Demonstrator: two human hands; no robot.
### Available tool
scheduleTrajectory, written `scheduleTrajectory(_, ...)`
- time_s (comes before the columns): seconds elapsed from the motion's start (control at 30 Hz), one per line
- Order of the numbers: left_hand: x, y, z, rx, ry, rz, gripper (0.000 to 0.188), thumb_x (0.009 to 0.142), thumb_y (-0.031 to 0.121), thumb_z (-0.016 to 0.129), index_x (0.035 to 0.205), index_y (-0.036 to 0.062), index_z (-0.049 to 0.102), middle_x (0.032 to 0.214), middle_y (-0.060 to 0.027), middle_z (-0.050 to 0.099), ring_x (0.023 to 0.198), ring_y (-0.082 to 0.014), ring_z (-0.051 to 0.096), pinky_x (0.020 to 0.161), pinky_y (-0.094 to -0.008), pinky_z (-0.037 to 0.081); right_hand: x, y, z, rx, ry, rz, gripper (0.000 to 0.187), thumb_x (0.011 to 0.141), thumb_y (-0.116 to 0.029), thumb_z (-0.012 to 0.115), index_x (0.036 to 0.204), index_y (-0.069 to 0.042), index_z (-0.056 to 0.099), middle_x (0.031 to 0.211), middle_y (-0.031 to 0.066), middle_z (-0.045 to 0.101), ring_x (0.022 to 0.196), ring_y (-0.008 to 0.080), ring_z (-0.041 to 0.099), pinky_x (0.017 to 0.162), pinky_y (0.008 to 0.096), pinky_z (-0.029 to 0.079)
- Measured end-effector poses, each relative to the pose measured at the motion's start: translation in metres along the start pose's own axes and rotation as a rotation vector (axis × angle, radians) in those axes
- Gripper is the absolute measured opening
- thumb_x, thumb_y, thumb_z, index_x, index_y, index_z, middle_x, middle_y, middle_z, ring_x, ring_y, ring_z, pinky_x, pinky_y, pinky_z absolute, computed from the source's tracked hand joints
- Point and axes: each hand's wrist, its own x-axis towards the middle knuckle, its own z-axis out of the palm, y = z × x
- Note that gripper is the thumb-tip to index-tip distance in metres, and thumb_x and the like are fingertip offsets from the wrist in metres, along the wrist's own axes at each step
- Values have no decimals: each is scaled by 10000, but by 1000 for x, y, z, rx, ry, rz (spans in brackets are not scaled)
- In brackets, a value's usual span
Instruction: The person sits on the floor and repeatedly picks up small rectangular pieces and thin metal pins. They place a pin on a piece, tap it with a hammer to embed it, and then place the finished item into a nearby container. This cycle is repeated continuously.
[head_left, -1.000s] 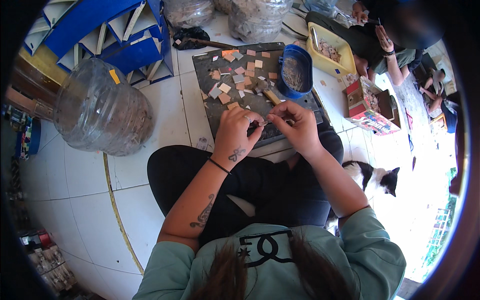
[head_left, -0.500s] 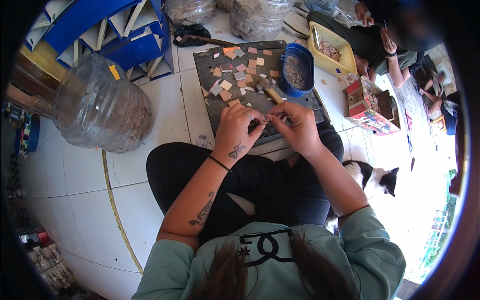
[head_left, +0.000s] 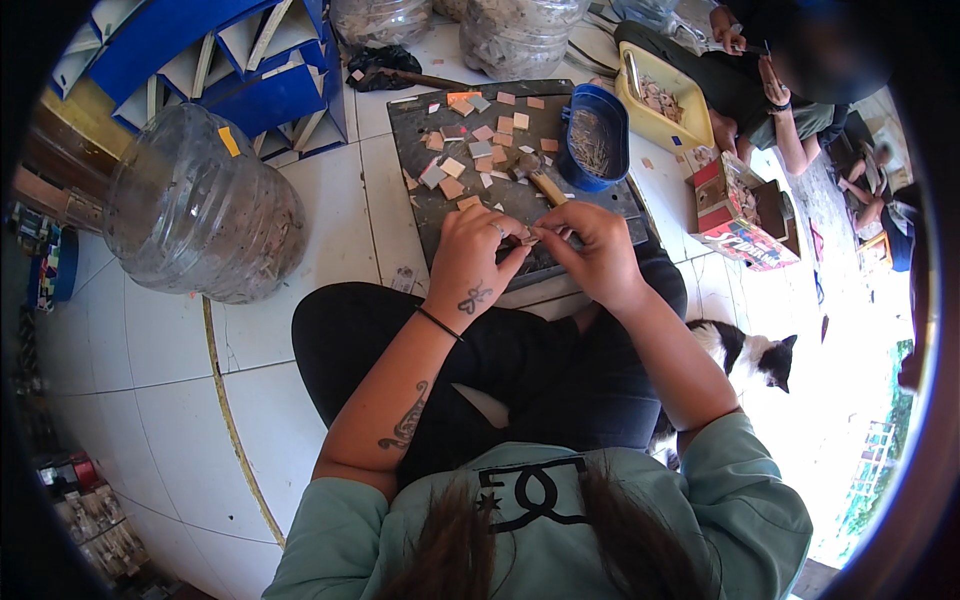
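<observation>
My left hand (head_left: 472, 262) and my right hand (head_left: 596, 256) meet over the near edge of a dark grey slab (head_left: 455, 215) that rests in front of my lap. Both pinch one small piece (head_left: 529, 240) between their fingertips; it is too small to make out. Several small pink, tan and grey square chips (head_left: 470, 150) lie scattered on the slab beyond my hands. A hammer (head_left: 535, 178) with a wooden handle lies among them, just past my right hand. A blue oval tub (head_left: 592, 135) of thin pale sticks sits on the slab's far right.
A big clear plastic jug (head_left: 200, 212) lies on the white tiled floor at left, with blue and white folded boxes (head_left: 250, 75) behind. A yellow tray (head_left: 665, 100) and red carton (head_left: 735, 205) stand right. A black-and-white cat (head_left: 745, 355) lies by my right leg. Another person (head_left: 770, 80) sits beyond.
My hands stay together over the slab's near edge; the fingers shifted only slightly around the small piece. The view has drifted a little.
</observation>
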Motion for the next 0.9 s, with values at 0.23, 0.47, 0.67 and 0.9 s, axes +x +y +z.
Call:
scheduleTrajectory(0.23, 1, 3, -3, 15, -24, -37, 107, 750, 126, 762, 819, 89, 688, 833, -19, 688, 843, -226, 615, 793, -366, 428, 5, -1, -4, -32, -58, -3, 111, 783, -13, 701, 886, -8, 658, 795, 148, 649, 712, 287, 659, 637, 363, 524)
scheduleTrajectory(0.47, 8, 4, -1, -170, -7, -88, 79, 789, 114, 727, 808, 51, 682, 786, -56, 651, 791, -250, 603, 757, -376, 459, 12, -4, -7, 40, -110, 109, 105, 767, -15, 721, 852, -5, 661, 804, 134, 637, 749, 301, 653, 678, 355, 524)
scheduleTrajectory(0.67, 7, 7, 5, -267, 9, -125, 63, 815, 84, 705, 802, 29, 677, 765, -90, 625, 711, -281, 610, 669, -372, 486, 6, -8, -19, -304, -20, -31, 301, 752, -77, 733, 1029, -19, 630, 1031, 159, 582, 1039, 307, 584, 865, 399, 486)
scheduleTrajectory(0.9, 5, 3, 7, -219, 22, -61, 61, 842, 46, 678, 796, 6, 668, 762, -81, 645, 679, -219, 645, 603, -310, 483, -54, 4, -27, -773, -214, 334, 582, 750, -26, 661, 1295, -21, 456, 1126, 167, 524, 1108, 343, 552, 935, 419, 477)
